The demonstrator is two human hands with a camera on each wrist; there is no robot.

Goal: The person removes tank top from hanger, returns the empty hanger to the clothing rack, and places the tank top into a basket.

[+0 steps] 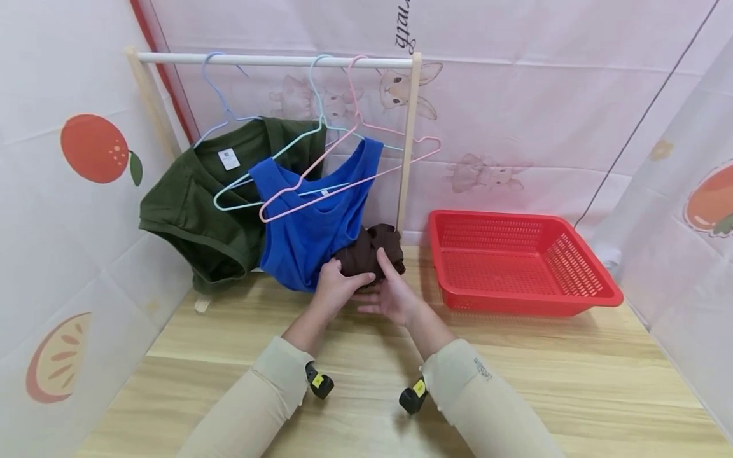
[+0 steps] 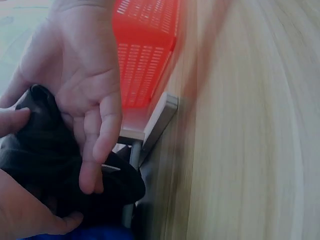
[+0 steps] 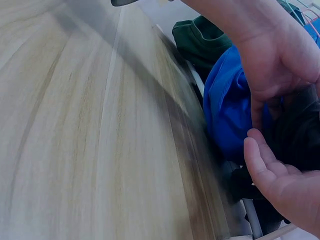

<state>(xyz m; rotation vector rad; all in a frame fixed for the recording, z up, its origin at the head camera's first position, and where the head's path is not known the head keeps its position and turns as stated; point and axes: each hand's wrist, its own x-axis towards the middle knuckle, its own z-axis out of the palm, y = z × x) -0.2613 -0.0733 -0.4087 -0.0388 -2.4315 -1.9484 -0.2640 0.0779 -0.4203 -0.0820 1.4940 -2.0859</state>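
Both hands are on a bundled dark brown garment (image 1: 357, 256) low at the right end of a small clothes rack. My left hand (image 1: 332, 287) grips its near left side, the thumb reaching right across the cloth. With the thumb up against the bundle, my right hand (image 1: 397, 300) holds the right side, its fingers stretched beneath; the palm shows in the left wrist view. Just left of the bundle hangs a blue tank top (image 1: 283, 245) on a teal hanger (image 1: 231, 208). A bare pink hanger (image 1: 366, 181) overlaps it in front.
A dark green top (image 1: 195, 197) hangs from a blue hanger (image 1: 216, 86) on the left of the white rail (image 1: 263, 60). The rack's wooden post (image 1: 409, 140) rises behind the bundle. To the right, a red perforated basket (image 1: 515, 302) stands on the wooden table (image 1: 366, 375).
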